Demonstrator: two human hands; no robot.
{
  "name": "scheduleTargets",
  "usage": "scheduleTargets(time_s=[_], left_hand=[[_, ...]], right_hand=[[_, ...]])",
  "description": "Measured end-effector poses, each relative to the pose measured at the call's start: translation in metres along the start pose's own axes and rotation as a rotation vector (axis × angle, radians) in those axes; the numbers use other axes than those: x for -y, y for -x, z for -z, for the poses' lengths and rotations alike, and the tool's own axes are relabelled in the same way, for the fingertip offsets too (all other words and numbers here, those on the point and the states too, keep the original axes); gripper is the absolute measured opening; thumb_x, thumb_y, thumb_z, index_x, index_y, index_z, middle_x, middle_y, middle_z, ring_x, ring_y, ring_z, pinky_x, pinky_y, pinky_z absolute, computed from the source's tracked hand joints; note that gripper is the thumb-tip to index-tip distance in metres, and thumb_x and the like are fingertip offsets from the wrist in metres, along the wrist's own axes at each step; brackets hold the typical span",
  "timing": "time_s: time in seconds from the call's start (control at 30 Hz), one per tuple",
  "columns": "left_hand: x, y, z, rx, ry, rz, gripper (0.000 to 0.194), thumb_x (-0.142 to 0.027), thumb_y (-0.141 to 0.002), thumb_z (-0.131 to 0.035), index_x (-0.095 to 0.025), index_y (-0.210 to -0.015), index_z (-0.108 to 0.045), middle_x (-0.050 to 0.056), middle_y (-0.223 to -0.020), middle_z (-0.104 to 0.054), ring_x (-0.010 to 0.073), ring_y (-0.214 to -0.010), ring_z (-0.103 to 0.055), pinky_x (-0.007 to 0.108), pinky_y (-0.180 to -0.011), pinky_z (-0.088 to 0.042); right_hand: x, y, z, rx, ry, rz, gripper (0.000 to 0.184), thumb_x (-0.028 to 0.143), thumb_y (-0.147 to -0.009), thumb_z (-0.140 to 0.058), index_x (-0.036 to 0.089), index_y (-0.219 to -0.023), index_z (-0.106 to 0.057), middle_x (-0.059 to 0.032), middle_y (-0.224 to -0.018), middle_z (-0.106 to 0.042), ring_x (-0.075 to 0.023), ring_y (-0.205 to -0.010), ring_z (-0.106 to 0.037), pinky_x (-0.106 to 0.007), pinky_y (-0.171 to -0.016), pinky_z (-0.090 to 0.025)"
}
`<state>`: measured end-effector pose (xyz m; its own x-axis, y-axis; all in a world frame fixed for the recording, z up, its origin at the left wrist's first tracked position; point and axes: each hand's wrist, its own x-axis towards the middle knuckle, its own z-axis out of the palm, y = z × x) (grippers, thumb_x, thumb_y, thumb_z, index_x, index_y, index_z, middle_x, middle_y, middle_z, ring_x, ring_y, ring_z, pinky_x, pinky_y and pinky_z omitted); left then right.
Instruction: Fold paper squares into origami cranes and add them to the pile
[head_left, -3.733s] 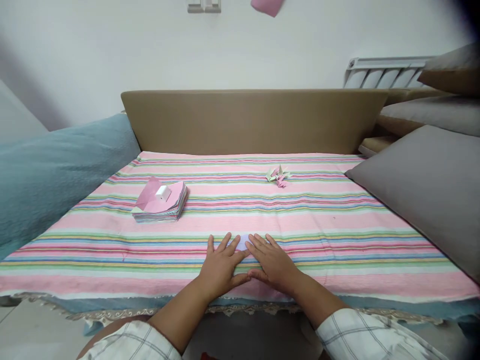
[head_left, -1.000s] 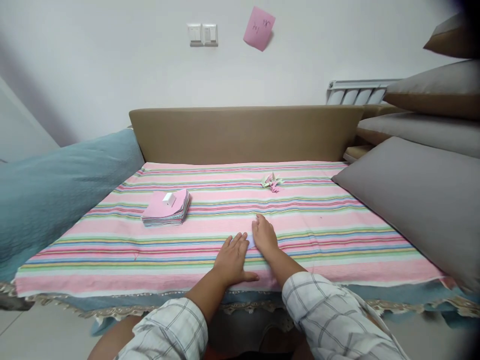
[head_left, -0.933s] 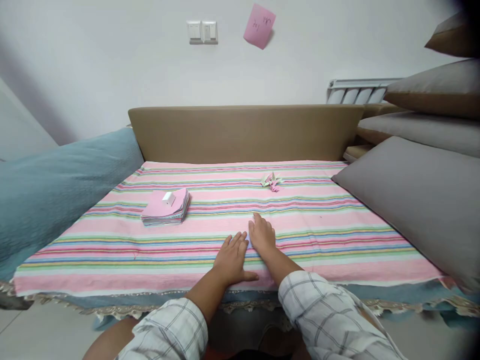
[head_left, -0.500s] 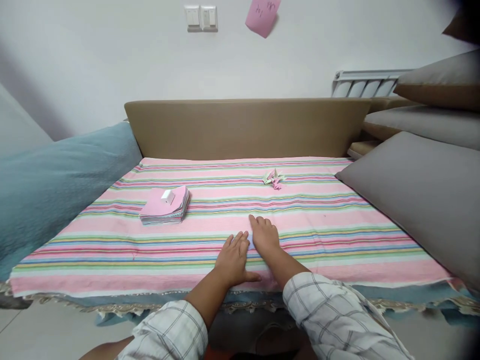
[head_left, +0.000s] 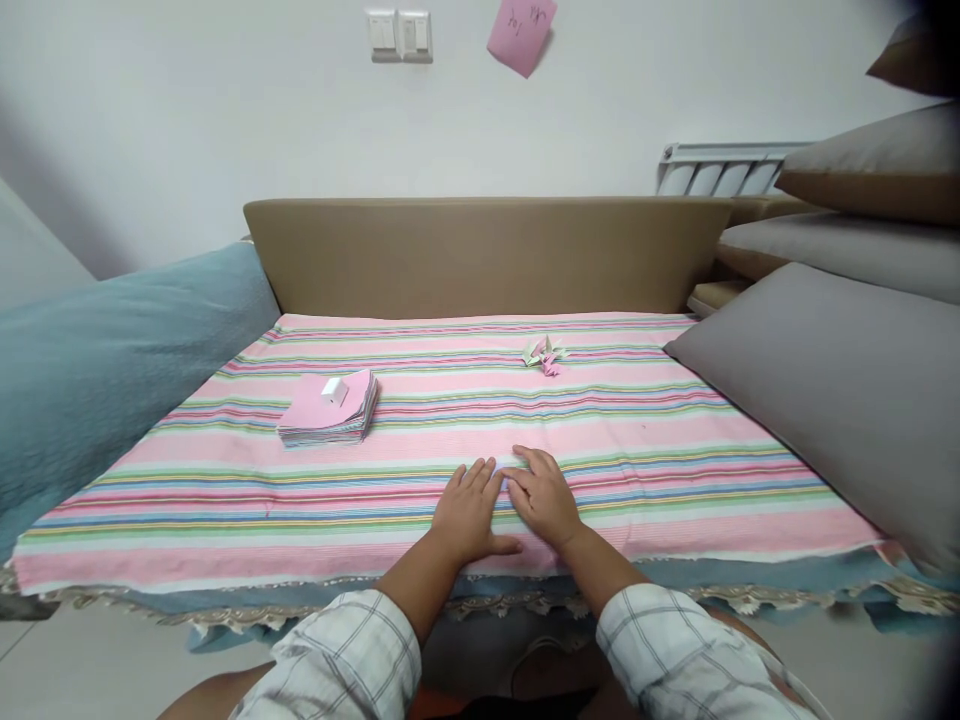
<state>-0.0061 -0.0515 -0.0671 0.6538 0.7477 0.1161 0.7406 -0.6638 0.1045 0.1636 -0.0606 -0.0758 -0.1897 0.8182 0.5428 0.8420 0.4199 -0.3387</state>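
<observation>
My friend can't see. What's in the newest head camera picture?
A person's left hand and right hand mostly cover a pale purple paper on striped cloth. Behind them are folded paper and a paper stack topped by a white block.

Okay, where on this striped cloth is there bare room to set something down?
Free patches on the striped cloth: between the paper stack and the folded paper pieces, and between the right hand and the big grey cushion. It's crowded at the bluish paper, where the left hand lies close beside the right.
</observation>
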Motion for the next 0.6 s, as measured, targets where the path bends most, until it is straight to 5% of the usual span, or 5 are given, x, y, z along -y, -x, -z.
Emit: scheduleTargets(time_s=[0.27, 0.6], left_hand=[[-0.002, 0.001, 0.001, -0.014, -0.005, 0.013, 0.105, -0.074, -0.056, -0.057, -0.010, -0.135, -0.033, 0.018, -0.144, -0.029, 0.0319, -0.134, -0.023, 0.048, -0.110, -0.016], [0.000, 0.001, -0.001, -0.020, -0.014, -0.005, 0.102, -0.077, -0.057, -0.053, -0.013, -0.134, -0.035, 0.016, -0.145, -0.028, 0.0309, -0.134, -0.023, 0.048, -0.110, -0.015]], right_hand=[[0.004, 0.003, -0.002, 0.094, 0.126, -0.040, 0.032, 0.030, -0.088, -0.042, 0.024, -0.110, -0.065, -0.0060, -0.129, -0.052, -0.0239, -0.115, -0.043, -0.041, -0.098, -0.035], [-0.006, 0.011, -0.002, -0.076, 0.132, -0.241, 0.037, 0.025, -0.089, -0.036, 0.017, -0.084, -0.072, -0.0110, -0.111, -0.063, -0.0229, -0.104, -0.051, -0.039, -0.096, -0.039]])
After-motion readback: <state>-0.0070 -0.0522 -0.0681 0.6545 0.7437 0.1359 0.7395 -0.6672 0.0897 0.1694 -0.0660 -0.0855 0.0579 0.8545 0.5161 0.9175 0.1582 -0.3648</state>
